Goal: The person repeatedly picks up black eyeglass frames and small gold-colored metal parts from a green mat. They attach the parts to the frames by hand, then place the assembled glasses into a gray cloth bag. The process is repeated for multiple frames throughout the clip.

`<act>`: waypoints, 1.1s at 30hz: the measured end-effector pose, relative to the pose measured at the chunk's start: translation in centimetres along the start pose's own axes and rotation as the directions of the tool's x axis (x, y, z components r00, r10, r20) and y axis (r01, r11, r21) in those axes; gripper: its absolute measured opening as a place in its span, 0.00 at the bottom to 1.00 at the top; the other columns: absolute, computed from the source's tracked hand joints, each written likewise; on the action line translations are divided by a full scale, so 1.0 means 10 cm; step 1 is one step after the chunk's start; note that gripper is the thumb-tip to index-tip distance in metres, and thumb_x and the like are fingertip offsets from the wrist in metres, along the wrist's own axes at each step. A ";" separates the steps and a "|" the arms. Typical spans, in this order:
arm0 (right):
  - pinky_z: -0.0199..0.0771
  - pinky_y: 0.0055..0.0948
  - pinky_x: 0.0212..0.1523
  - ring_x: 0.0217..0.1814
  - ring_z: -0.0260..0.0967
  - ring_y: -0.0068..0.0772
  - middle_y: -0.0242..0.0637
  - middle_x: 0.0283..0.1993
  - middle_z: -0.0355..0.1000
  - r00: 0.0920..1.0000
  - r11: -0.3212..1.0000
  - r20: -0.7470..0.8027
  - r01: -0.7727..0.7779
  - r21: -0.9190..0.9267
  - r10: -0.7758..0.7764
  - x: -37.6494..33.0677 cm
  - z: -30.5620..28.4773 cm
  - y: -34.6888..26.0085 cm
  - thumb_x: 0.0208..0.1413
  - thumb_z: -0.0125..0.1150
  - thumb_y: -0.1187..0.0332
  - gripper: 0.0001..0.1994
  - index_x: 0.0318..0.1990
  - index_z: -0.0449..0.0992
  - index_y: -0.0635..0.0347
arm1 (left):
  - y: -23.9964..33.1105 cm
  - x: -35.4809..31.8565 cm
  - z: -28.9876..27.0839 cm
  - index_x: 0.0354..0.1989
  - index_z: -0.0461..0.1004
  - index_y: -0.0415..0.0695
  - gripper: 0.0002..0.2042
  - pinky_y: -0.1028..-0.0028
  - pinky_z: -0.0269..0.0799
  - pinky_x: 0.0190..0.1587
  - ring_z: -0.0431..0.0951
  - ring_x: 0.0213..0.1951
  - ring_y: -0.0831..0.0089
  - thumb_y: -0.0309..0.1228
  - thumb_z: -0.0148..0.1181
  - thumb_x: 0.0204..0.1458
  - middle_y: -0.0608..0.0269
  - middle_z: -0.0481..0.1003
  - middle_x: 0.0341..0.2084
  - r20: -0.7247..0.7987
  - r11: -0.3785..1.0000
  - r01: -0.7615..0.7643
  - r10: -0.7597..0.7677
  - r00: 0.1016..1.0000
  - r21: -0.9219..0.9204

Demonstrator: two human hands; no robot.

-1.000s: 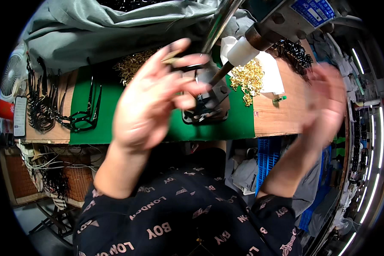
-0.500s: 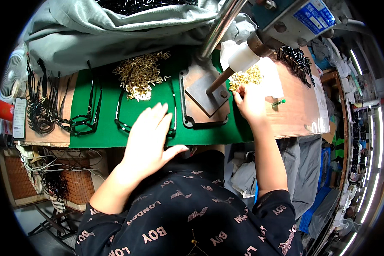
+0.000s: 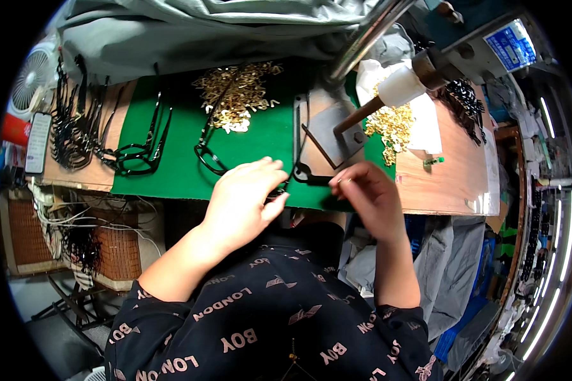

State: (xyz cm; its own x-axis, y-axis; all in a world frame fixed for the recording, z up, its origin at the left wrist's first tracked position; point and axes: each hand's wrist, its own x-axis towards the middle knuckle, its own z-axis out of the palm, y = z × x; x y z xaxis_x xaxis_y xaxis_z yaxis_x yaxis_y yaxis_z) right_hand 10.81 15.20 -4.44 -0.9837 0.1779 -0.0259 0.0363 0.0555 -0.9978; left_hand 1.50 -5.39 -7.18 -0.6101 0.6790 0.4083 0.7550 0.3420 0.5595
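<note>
My left hand is closed round the near right part of a black eyeglass frame, its thumb below and its fingers above. One temple of the frame points away toward a heap of small gold pieces; the other reaches over the base of a bench press. My right hand hovers by the near right corner of that base, thumb and forefinger pinched together. A faint glint shows at its fingertips, too small to name. Behind it, a second gold heap spills off white paper.
More black eyeglass frames lie left and in a bundle beside a phone. The press's shaft slants over its metal plate. Black parts and a small green-capped item are at right.
My right hand has left the right-hand gold heap and come nearer, toward my left hand. My left hand has shifted right with the eyeglass frame, its fingers more curled. The view has turned slightly.
</note>
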 end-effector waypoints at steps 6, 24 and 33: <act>0.68 0.17 0.34 0.33 0.68 0.17 0.30 0.30 0.71 0.991 0.998 0.122 -0.062 0.012 0.060 -0.04 0.39 -0.20 0.53 0.56 0.78 0.02 0.34 0.72 0.65 | 0.18 0.00 -0.20 0.54 0.65 0.37 0.26 0.76 0.74 0.35 0.78 0.30 0.71 0.23 0.62 0.43 0.56 0.75 0.29 0.107 0.886 0.084 -0.039 0.994 -0.456; 0.67 0.15 0.26 0.25 0.68 0.17 0.31 0.26 0.72 0.971 0.982 0.166 -0.183 0.043 0.174 0.03 0.34 -0.51 0.52 0.60 0.75 0.03 0.32 0.75 0.66 | 0.14 0.04 -0.28 0.61 0.55 0.34 0.34 0.73 0.72 0.34 0.78 0.29 0.63 0.26 0.64 0.44 0.52 0.75 0.30 0.134 0.895 -0.095 0.169 0.976 -0.436; 0.62 0.13 0.23 0.23 0.63 0.14 0.30 0.27 0.70 0.989 0.971 0.090 -0.130 0.200 0.114 -0.04 0.43 -0.43 0.56 0.55 0.75 0.02 0.35 0.70 0.64 | 0.17 0.04 -0.22 0.61 0.54 0.38 0.34 0.72 0.70 0.32 0.74 0.26 0.63 0.29 0.63 0.46 0.57 0.71 0.25 0.169 0.763 0.087 0.029 0.985 -0.640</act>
State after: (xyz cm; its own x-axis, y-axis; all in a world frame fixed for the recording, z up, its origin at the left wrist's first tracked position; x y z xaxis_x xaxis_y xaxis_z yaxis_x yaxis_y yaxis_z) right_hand 10.26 10.66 -0.41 -0.9851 0.0936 -0.1445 0.1277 -0.1655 -0.9779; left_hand 1.98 -5.95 -4.49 -0.5384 0.7887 0.2968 0.3695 -0.0956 0.9243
